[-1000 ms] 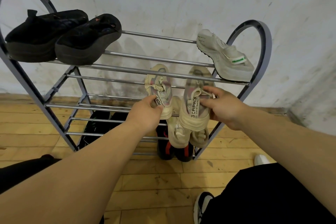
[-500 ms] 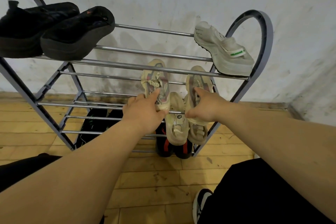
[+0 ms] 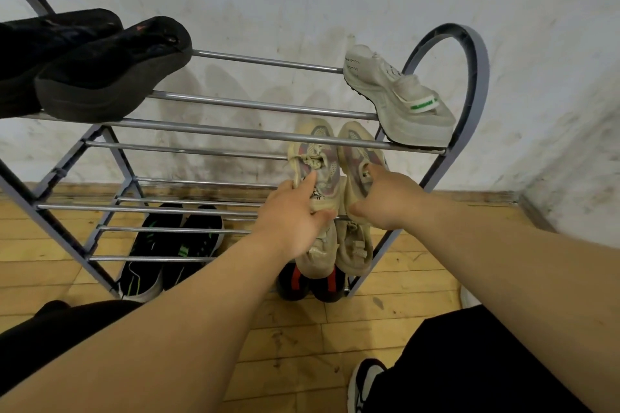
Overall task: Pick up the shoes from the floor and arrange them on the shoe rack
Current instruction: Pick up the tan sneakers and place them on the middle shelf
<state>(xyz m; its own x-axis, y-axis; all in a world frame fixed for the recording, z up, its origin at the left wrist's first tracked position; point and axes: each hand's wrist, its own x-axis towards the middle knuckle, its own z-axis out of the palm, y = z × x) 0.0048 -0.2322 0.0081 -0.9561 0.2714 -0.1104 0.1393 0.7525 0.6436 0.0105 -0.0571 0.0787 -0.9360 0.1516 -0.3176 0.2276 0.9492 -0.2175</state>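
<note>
The task looks well along: on the shoe rack (image 3: 471, 54) a black pair (image 3: 110, 74) sits on the top tier at the upper left, a single grey shoe (image 3: 396, 97) lies at the upper right, a second beige pair (image 3: 352, 245) rests on a lower tier, and a black-and-green pair (image 3: 157, 251) and a black-and-red pair (image 3: 302, 283) stand at the bottom. Right of centre, both hands are setting a beige pair on the second tier, toes already past the front bar. The left hand (image 3: 288, 221) holds the left beige shoe (image 3: 313, 157) at the heel, thumb tucked under and index finger (image 3: 309, 183) laid straight along the tongue. The right hand (image 3: 389, 201) grips the right beige shoe (image 3: 355, 151), fingers curled round its collar. What probably remains is letting go of these two and finding the grey shoe's mate. A pale shape on the floor (image 3: 302, 329) at the right edge may be it, but too little shows.
</note>
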